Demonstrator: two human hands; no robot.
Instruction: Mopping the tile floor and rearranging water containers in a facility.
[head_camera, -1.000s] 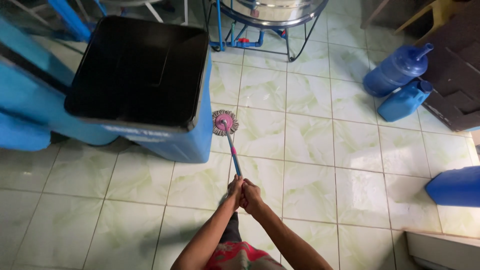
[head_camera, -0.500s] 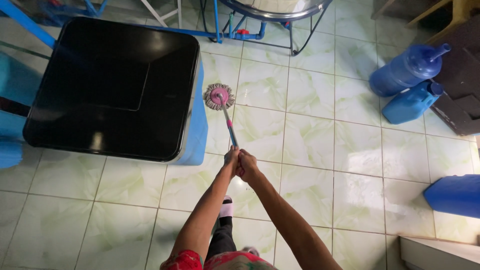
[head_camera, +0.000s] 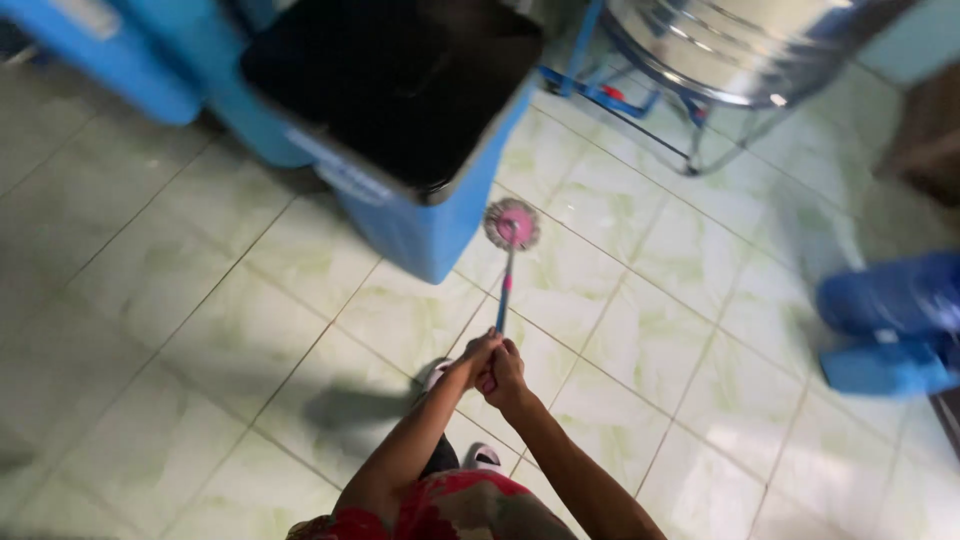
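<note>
Both hands close around the top end of the mop handle (head_camera: 503, 290), the left hand (head_camera: 477, 355) and the right hand (head_camera: 505, 372) stacked tight against each other, fingers curled fully round the shaft; a doubled grip at the far end likely gives the longest reach and the most leverage over the head; the handle runs toward twelve o'clock from the hands, tilted low so that the round pink-centred mop head (head_camera: 512, 224) lies flat on the pale green floor tiles (head_camera: 650, 340); the head sits just beside the lower corner of the blue bin (head_camera: 420, 225) with its black lid (head_camera: 395, 85), at about ten o'clock from the head; a steel tank on a blue frame (head_camera: 720, 40) stands at about one o'clock; blurred blue water jugs (head_camera: 885, 320) lie at three o'clock, well apart from the mop.
</note>
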